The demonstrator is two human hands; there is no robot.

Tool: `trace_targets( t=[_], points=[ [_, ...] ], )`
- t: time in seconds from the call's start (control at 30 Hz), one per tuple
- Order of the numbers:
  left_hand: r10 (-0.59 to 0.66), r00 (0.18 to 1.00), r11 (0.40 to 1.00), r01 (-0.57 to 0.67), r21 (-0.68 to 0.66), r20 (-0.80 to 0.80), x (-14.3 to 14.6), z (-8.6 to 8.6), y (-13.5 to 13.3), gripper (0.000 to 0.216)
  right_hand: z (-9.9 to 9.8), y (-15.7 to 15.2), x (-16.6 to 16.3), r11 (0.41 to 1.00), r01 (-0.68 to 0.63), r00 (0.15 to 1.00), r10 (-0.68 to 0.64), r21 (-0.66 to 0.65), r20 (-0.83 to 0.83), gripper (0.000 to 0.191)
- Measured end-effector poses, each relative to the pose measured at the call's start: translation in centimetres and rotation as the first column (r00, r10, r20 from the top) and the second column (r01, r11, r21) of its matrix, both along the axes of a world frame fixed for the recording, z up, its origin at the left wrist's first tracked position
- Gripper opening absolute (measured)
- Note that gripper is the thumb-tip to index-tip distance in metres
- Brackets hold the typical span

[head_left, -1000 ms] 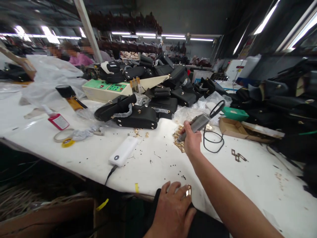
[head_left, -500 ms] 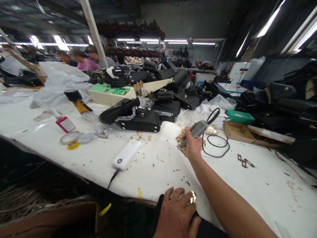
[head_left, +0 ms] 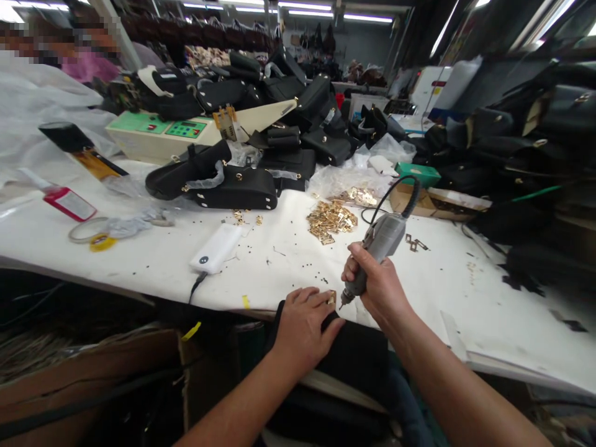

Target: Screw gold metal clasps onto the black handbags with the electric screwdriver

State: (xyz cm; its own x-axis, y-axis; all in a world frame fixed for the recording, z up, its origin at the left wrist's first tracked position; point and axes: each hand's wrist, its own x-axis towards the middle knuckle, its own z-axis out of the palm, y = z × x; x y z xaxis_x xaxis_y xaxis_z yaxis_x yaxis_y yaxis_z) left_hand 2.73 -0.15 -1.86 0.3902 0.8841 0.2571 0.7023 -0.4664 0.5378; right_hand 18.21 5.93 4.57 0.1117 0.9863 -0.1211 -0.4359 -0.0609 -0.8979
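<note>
My right hand (head_left: 379, 282) is wrapped around a grey electric screwdriver (head_left: 384, 239), tilted with its bit pointing down to the left. The tip is close to a gold metal fitting (head_left: 332, 298) at the edge of a black bag (head_left: 358, 347). I cannot tell whether it touches. Over that bag lies my left hand (head_left: 302, 329), fingers curled over its far edge beside the fitting and thumb on the black material. The bag rests at the table's front edge, partly hidden by my hand. Beyond it sits a heap of gold fittings (head_left: 330, 218) on the white table (head_left: 274, 273).
A white power bank (head_left: 216, 248) with a cable lies left of centre. Finished-looking black bags (head_left: 237, 186) pile up behind, near a cream-green machine (head_left: 158, 139). A red bottle (head_left: 69, 203) stands left. A cardboard box (head_left: 431, 203) is at the right, and another carton (head_left: 116, 372) below the table.
My right hand has brought the screwdriver from over the gold heap toward me, to the fitting under my left hand. The camera view has tipped down and shifted right.
</note>
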Motion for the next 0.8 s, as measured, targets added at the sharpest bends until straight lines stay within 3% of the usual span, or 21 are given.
trace_targets(
  t=[0.2, 0.8],
  points=[
    [-0.002, 0.999, 1.0, 0.003, 0.021, -0.036, 0.2, 0.3, -0.1, 0.025, -1.0, -0.8, -0.9, 1.0, 0.013, 1.0, -0.013, 0.019, 0.001, 0.033],
    [0.005, 0.999, 0.997, -0.001, 0.073, -0.052, 0.2, -0.2, 0.0, 0.018, -1.0, -1.1, -1.3, 0.998, 0.045, 0.999, -0.046, 0.036, 0.004, 0.033]
  ],
)
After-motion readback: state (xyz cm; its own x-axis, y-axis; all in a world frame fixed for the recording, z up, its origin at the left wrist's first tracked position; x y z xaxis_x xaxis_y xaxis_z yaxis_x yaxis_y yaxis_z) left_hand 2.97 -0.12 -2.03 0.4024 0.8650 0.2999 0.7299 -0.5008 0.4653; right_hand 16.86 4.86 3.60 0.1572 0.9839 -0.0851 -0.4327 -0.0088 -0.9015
